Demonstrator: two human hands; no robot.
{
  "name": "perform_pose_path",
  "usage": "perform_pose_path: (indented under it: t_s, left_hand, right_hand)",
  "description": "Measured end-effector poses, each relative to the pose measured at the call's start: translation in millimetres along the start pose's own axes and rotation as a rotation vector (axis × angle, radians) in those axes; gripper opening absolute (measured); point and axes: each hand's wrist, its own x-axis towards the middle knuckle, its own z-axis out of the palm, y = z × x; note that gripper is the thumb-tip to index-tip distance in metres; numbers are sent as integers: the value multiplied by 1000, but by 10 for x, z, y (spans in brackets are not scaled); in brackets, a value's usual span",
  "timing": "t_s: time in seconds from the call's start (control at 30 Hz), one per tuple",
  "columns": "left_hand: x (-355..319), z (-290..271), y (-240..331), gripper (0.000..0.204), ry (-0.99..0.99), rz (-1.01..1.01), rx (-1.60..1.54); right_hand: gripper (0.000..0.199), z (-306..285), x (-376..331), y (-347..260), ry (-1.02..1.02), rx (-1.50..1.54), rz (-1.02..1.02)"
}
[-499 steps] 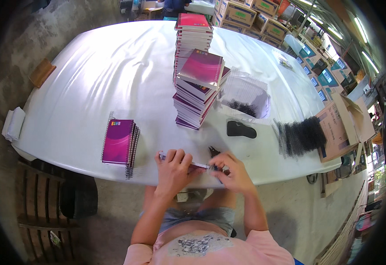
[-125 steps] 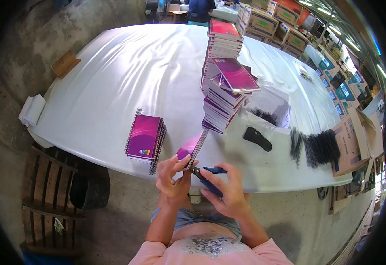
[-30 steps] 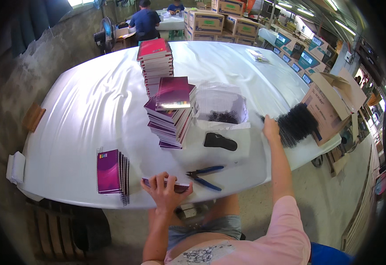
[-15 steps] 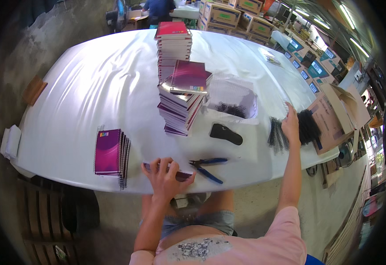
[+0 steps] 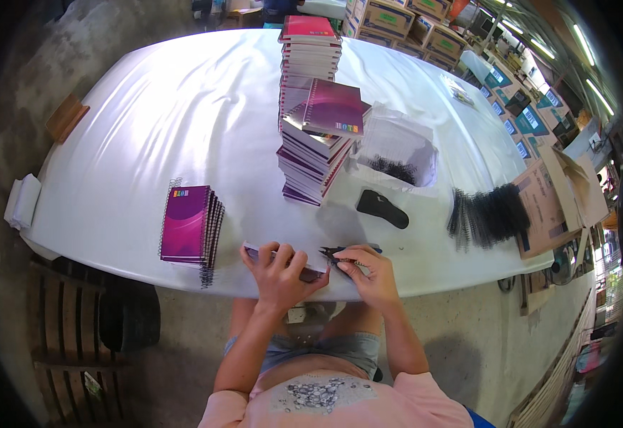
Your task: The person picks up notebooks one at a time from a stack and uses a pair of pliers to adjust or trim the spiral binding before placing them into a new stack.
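White-covered surface (image 5: 147, 128) edge carries a thin purple notebook (image 5: 283, 258) pinned flat under the left hand (image 5: 277, 274); the right hand (image 5: 370, 274) beside it grips black pliers (image 5: 346, 251). Left lies a spiral-bound purple notebook pile (image 5: 189, 232); beyond, a tall stack of purple notebooks (image 5: 315, 139).

We count two hands at the near edge of one white tabletop (image 5: 147, 121): the left hand (image 5: 277, 267) and the right hand (image 5: 370, 274). Three groups of purple spiral notebooks show: one low pile (image 5: 189, 232) at the left, one leaning stack (image 5: 318, 146) in the middle and one tall straight stack (image 5: 308, 50) behind it; the single books are too many to count. We see one clear bag (image 5: 397, 150), one flat black tool (image 5: 381, 208), one heap of black binding coils (image 5: 488, 217) and one open cardboard box (image 5: 561, 200).
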Motion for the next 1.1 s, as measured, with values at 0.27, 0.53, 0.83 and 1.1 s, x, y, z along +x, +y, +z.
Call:
perform_pose_path:
  t_s: [0.27, 0.53, 0.83, 1.1]
  left_hand:
    - [8, -49, -9, 43, -37, -12, -13]
    - [17, -143, -71, 46, -182, -18, 8]
    - [39, -213, -125, 38, -256, 8, -18]
    - [24, -243, -222, 48, -206, 11, -227]
  right_hand:
    - [14, -76, 39, -18, -188, 64, -21]
    - [20, -33, 118, -390, -308, -91, 231]
    - [32, -104, 136, -77, -472, -262, -60]
    - [38, -743, 529, 908, 98, -972, 48]
